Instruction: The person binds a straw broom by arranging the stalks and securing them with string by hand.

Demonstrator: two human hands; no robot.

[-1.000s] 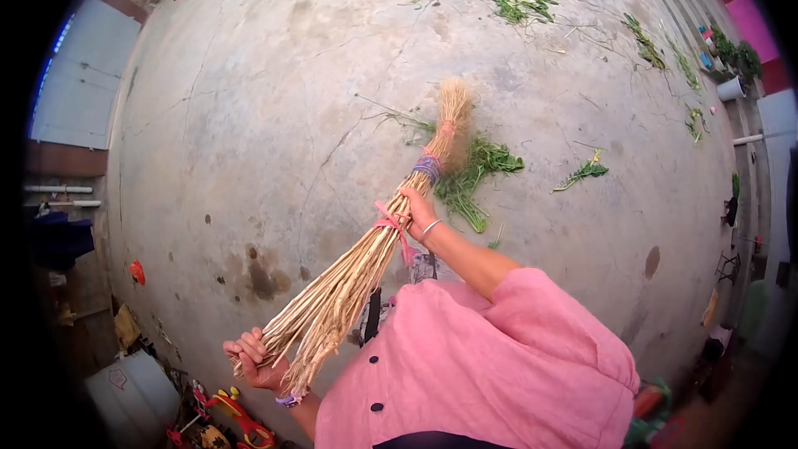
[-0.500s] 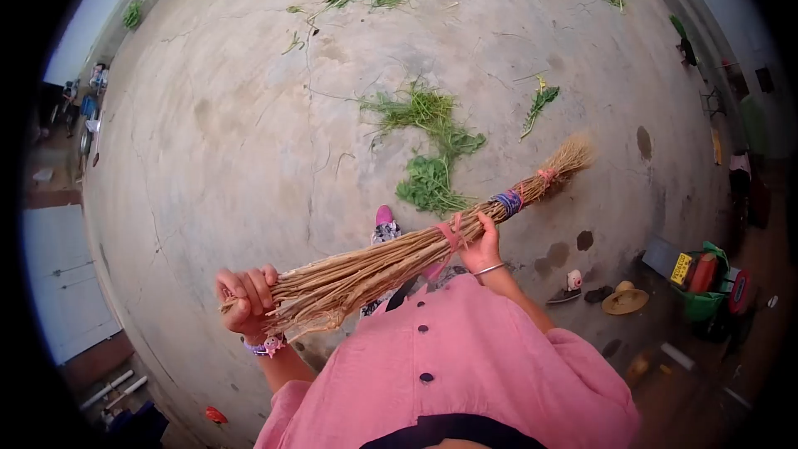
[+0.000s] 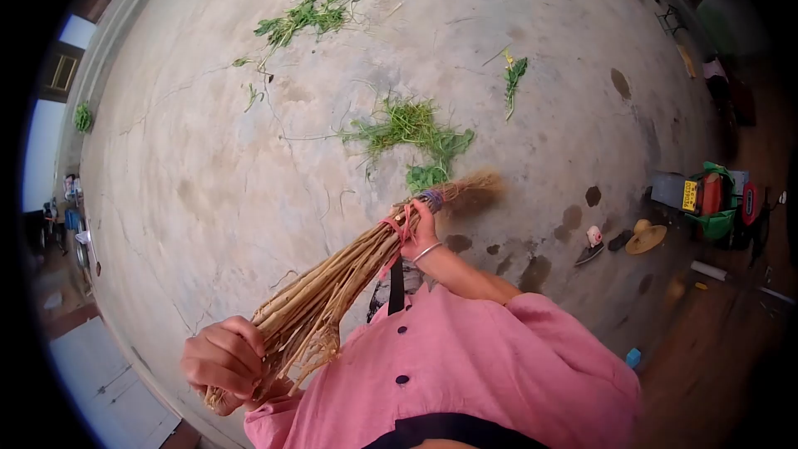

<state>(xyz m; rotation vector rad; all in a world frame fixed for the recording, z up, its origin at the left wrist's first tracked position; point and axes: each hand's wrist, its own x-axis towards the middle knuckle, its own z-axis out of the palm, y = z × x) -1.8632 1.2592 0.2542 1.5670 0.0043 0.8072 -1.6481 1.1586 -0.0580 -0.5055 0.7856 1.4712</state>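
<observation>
A broom of bundled dry stalks (image 3: 320,287) slants in front of my body, its brushy tip (image 3: 474,185) at the upper right. My left hand (image 3: 223,359) is closed around the loose, thicker stalk ends at the lower left. Higher up, my right hand (image 3: 417,231) grips the bundle beside a pink tie (image 3: 389,226). A purple-blue binding (image 3: 430,198) shows just above that hand. Beyond the broom, a heap of cut greens (image 3: 411,129) lies on the concrete floor (image 3: 208,158), partly hidden by the bundle.
More greens (image 3: 312,12) lie farther off at the upper left, and a single leafy stem (image 3: 514,83) lies to the right. A straw hat (image 3: 645,237) and a green-and-red vehicle (image 3: 713,201) are at the right side. Dark wet spots (image 3: 593,196) mark the floor.
The broom has swung to a steeper slant. My left hand has come down and left with the stalk ends; my right hand has shifted left. The view has turned toward the right.
</observation>
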